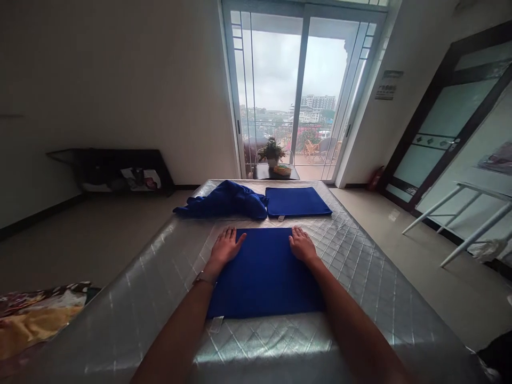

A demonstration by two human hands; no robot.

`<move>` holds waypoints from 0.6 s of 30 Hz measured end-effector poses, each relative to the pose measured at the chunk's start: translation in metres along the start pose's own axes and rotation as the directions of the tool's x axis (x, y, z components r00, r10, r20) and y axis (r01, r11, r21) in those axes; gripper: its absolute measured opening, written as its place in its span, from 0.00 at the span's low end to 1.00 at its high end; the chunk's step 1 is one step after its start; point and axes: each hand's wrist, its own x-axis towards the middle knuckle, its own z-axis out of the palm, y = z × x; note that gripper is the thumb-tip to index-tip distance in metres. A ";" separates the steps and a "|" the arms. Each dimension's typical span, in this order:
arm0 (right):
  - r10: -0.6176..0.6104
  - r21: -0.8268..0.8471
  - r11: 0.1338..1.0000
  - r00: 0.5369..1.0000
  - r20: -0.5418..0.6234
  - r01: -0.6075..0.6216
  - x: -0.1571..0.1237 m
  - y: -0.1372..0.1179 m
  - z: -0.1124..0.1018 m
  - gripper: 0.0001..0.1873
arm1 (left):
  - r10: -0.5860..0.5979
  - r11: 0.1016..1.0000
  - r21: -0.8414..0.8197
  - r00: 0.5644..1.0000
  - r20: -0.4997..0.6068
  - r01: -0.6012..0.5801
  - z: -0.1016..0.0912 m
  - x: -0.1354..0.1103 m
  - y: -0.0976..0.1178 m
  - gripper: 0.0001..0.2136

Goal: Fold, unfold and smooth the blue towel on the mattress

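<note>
A flat blue cushion cover point(266, 277) lies in front of me on a silvery quilted mattress point(352, 266), a white label sticking out at its near left edge. My left hand point(227, 245) rests at its far left corner, fingers stretched out and thumb on the cloth. At the far right corner my right hand point(302, 244) lies flat along the edge, fingers extended. Neither hand grips anything. Beyond them lies a second flat blue cover point(298, 201), with a crumpled heap of blue cloth point(228, 200) to its left.
Past the mattress, a small table point(262, 172) holds a potted plant point(272, 151) before glass sliding doors point(300, 90). A metal-legged stand point(460, 213) is at right. Patterned fabric point(40, 320) lies at lower left; a dark low rack point(120, 169) stands by the wall.
</note>
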 end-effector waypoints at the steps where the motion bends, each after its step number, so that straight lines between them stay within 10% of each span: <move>1: -0.009 -0.004 1.000 1.000 -0.002 0.009 -0.001 0.000 -0.001 0.32 | 0.000 1.000 0.003 1.000 -0.004 0.000 0.001 0.000 0.000 0.40; 18: -0.009 0.022 1.000 1.000 0.001 0.009 -0.006 0.002 0.002 0.33 | 0.024 0.999 0.050 0.999 -0.039 -0.022 -0.005 -0.004 0.002 0.41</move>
